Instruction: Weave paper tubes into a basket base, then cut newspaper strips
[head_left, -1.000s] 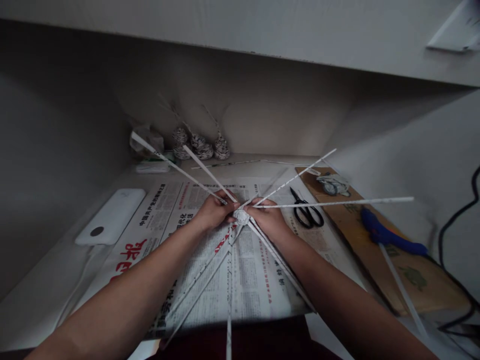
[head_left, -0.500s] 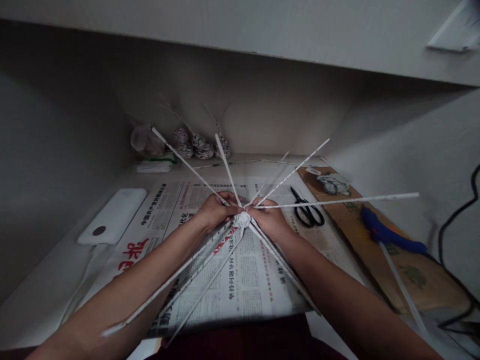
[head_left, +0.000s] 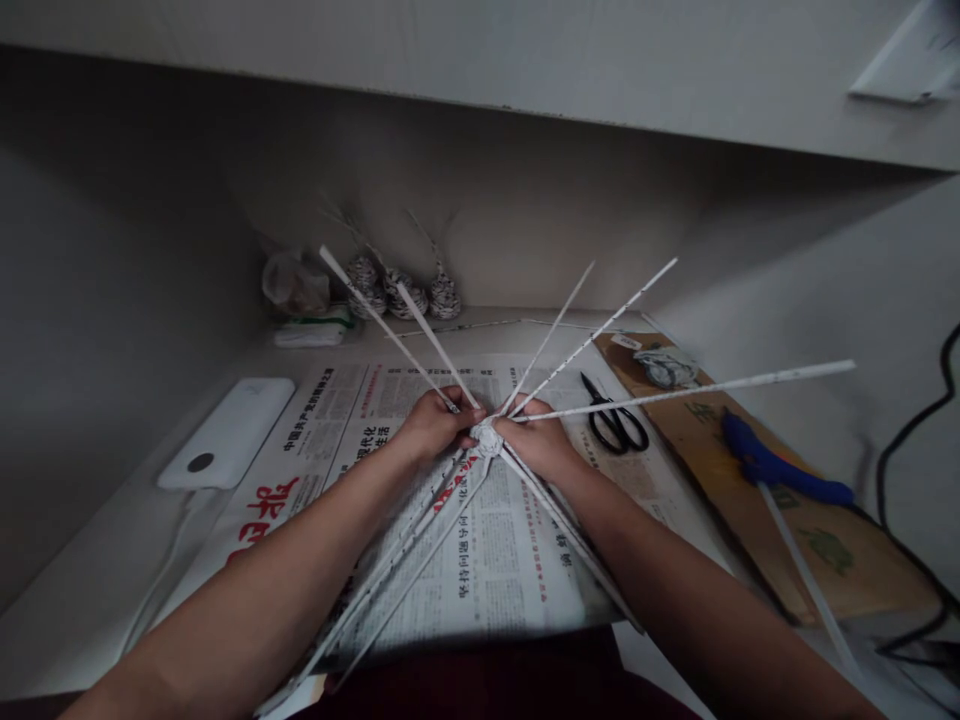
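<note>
Between my hands is a small woven hub [head_left: 488, 437] of rolled paper, with several thin paper sticks spreading from it in all directions. My left hand [head_left: 444, 420] pinches the hub's left side, near the bases of two sticks that point up and left. On the other side, my right hand [head_left: 534, 432] is closed at the hub's right edge, its thumb against the weave and its other fingers partly hidden behind the sticks. More paper sticks [head_left: 420, 565] run down toward me, some along my forearms. The hub is held above a spread newspaper [head_left: 510, 590].
Black scissors [head_left: 616, 425] lie right of my hand. A blue glue gun [head_left: 780, 470] rests on flat cardboard [head_left: 847, 590], beside a crumpled lump [head_left: 666, 367]. A white power bank [head_left: 229, 435] sits left. Several woven gourd shapes [head_left: 405, 293] and a plastic bag [head_left: 295, 283] stand at the back.
The woven piece has turned and tilted slightly. One upper stick has swung left, and the right-hand sticks have risen a little. Both hands keep hold near the hub.
</note>
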